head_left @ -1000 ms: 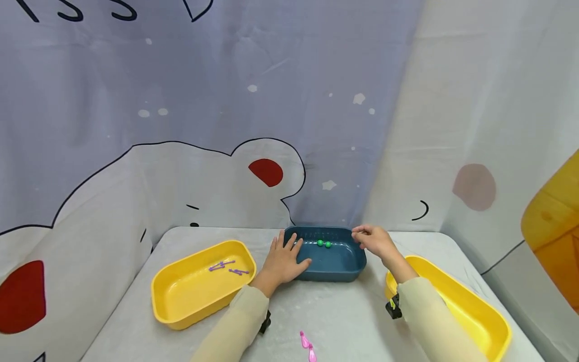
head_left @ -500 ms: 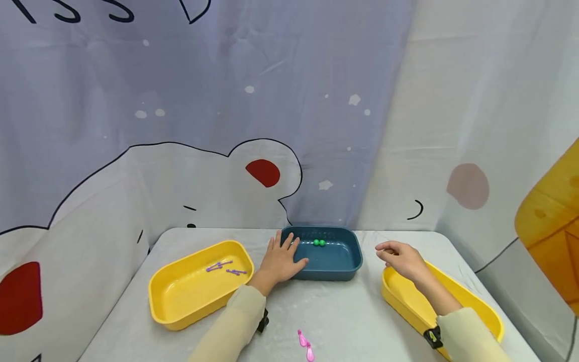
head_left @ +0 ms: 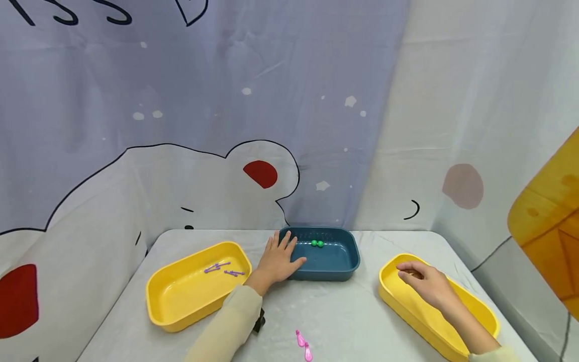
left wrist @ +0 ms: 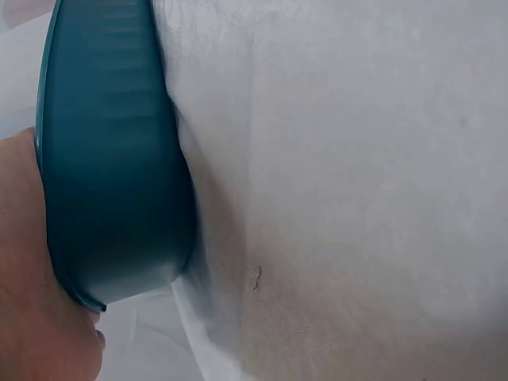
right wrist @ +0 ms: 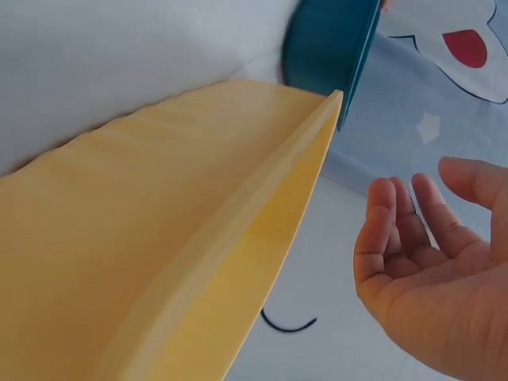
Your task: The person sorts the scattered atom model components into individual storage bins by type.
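Observation:
My left hand (head_left: 275,260) rests on the left end of the dark teal bin (head_left: 325,276), its fingers spread over the rim. Two small green balls (head_left: 317,244) lie side by side inside that bin. In the left wrist view, the hand (left wrist: 40,278) lies against the rim of the teal bin (left wrist: 119,175). My right hand (head_left: 427,284) is over the right yellow bin (head_left: 407,314), fingers loosely bent. From the right wrist view, this hand (right wrist: 432,254) shows nothing between its fingers and thumb, beside the yellow bin's wall (right wrist: 175,182).
A second yellow bin (head_left: 176,296) at the left holds several thin purple sticks (head_left: 221,269) with knobbed ends. Two pink drop-shaped pieces (head_left: 304,346) lie on the white-covered table (head_left: 344,322) near the front. A printed curtain (head_left: 217,100) hangs behind.
My right hand has moved from the teal bin's right edge rightward and nearer, to over the right yellow bin. The two green balls sit closer together. My left hand has stayed on the teal bin.

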### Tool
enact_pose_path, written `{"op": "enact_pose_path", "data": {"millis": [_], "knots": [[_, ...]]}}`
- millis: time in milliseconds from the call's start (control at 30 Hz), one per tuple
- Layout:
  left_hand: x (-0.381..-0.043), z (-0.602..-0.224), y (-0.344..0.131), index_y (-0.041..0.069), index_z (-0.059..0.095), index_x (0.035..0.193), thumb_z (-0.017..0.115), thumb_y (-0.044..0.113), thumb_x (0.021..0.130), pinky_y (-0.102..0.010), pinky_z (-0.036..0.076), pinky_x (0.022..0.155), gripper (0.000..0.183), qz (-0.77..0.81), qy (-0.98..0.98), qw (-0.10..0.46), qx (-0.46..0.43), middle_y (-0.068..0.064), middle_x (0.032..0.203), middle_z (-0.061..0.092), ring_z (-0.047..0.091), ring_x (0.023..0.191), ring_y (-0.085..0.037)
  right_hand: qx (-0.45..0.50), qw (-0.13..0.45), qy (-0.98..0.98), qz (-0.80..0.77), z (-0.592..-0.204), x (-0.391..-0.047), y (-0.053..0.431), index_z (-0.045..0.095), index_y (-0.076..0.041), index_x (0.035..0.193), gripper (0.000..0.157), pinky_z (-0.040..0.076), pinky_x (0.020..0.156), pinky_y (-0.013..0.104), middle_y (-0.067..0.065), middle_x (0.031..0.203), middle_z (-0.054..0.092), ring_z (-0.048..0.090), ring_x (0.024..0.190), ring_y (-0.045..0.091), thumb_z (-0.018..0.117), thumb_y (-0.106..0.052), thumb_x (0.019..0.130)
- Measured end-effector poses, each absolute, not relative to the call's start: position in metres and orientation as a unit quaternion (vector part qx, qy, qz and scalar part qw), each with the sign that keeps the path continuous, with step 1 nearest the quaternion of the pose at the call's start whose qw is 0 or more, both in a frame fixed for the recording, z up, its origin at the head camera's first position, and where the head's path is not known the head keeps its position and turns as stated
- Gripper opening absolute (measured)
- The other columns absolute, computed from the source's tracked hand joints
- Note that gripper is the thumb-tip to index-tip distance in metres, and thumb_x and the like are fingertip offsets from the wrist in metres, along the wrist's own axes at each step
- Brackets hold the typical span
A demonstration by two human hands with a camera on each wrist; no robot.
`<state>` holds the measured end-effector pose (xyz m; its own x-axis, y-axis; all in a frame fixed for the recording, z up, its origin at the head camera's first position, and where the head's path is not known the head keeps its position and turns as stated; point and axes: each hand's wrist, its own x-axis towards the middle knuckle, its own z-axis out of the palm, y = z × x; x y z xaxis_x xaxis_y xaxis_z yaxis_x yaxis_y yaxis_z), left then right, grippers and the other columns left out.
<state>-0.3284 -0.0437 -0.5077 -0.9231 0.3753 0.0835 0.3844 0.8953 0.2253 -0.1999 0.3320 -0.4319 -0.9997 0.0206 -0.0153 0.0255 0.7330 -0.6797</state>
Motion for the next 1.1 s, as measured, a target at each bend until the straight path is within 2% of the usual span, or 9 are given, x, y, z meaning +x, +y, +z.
{"op": "enact_pose_path", "data": {"millis": [100,233,300,367,467,533,700,867,1100], "knots": [[-0.328,-0.509,-0.046,0.016,0.033,0.160,0.039,0.067,0.101,-0.057,0.008,0.125,0.078,-0.125,-0.971,0.035,-0.200,-0.010,0.170,0.013,0.002,0.156,-0.039,0.006,-0.019,0.934,-0.357,-0.434,-0.188,0.340,0.063,-0.004,0.133,0.052,0.053,0.080,0.028,0.009,0.120,0.071,0.065,0.106,0.025,0.061,-0.044,0.101],[-0.325,-0.508,-0.046,0.017,0.032,0.160,0.033,0.070,0.100,-0.056,0.007,0.125,0.080,-0.127,-0.967,0.056,-0.213,-0.009,0.171,0.009,0.000,0.157,-0.035,-0.001,-0.057,0.941,-0.335,-0.440,-0.170,0.354,0.053,-0.002,0.142,0.057,0.054,0.078,0.020,0.018,0.128,0.068,0.064,0.114,0.036,0.058,-0.043,0.103],[-0.322,-0.505,-0.045,0.017,0.031,0.161,0.032,0.070,0.100,-0.055,0.007,0.125,0.080,-0.134,-0.963,0.062,-0.224,-0.009,0.171,0.009,0.000,0.157,-0.034,0.000,-0.070,0.947,-0.314,-0.443,-0.161,0.361,0.047,0.000,0.147,0.061,0.057,0.082,0.028,0.024,0.135,0.062,0.060,0.121,0.042,0.056,-0.043,0.104],[-0.317,-0.500,-0.045,0.017,0.030,0.161,0.032,0.069,0.101,-0.055,0.006,0.126,0.080,-0.141,-0.959,0.065,-0.237,-0.009,0.171,0.009,0.001,0.157,-0.033,0.005,-0.074,0.953,-0.292,-0.447,-0.154,0.367,0.038,0.003,0.150,0.068,0.058,0.089,0.040,0.030,0.140,0.055,0.055,0.125,0.048,0.054,-0.044,0.104],[-0.305,-0.492,-0.046,0.016,0.029,0.161,0.035,0.066,0.102,-0.056,0.009,0.125,0.078,-0.149,-0.951,0.064,-0.263,-0.010,0.171,0.011,0.004,0.157,-0.034,0.009,-0.077,0.962,-0.261,-0.453,-0.146,0.374,0.030,0.009,0.151,0.075,0.052,0.093,0.060,0.038,0.142,0.047,0.050,0.125,0.053,0.054,-0.044,0.104],[-0.297,-0.488,-0.047,0.016,0.028,0.162,0.037,0.065,0.102,-0.058,0.011,0.124,0.077,-0.150,-0.946,0.062,-0.280,-0.010,0.170,0.012,0.005,0.157,-0.035,0.005,-0.088,0.966,-0.243,-0.458,-0.141,0.378,0.029,0.012,0.149,0.076,0.047,0.094,0.065,0.041,0.141,0.045,0.048,0.124,0.055,0.056,-0.042,0.104],[-0.276,-0.480,-0.049,0.019,0.025,0.162,0.042,0.062,0.102,-0.057,0.012,0.125,0.076,-0.145,-0.939,0.050,-0.309,-0.007,0.171,0.011,0.005,0.157,-0.032,0.003,-0.095,0.973,-0.209,-0.470,-0.133,0.392,0.031,0.014,0.147,0.075,0.036,0.097,0.072,0.043,0.141,0.039,0.039,0.127,0.060,0.058,-0.040,0.103],[-0.257,-0.479,-0.055,0.016,0.028,0.161,0.050,0.057,0.102,-0.052,0.015,0.125,0.076,-0.135,-0.928,0.038,-0.346,-0.005,0.170,0.014,0.009,0.157,-0.030,0.033,-0.040,0.983,-0.178,-0.481,-0.133,0.406,0.024,0.015,0.149,0.087,0.024,0.099,0.082,0.046,0.145,0.028,0.018,0.134,0.068,0.056,-0.051,0.101],[-0.236,-0.490,-0.063,0.018,0.035,0.159,0.055,0.052,0.101,-0.050,0.027,0.122,0.070,-0.111,-0.909,0.003,-0.402,-0.005,0.167,0.026,0.021,0.155,-0.030,0.049,-0.018,0.986,-0.157,-0.502,-0.130,0.417,0.019,0.022,0.147,0.099,0.014,0.102,0.083,0.051,0.146,0.017,0.003,0.134,0.072,0.049,-0.060,0.101]]}}
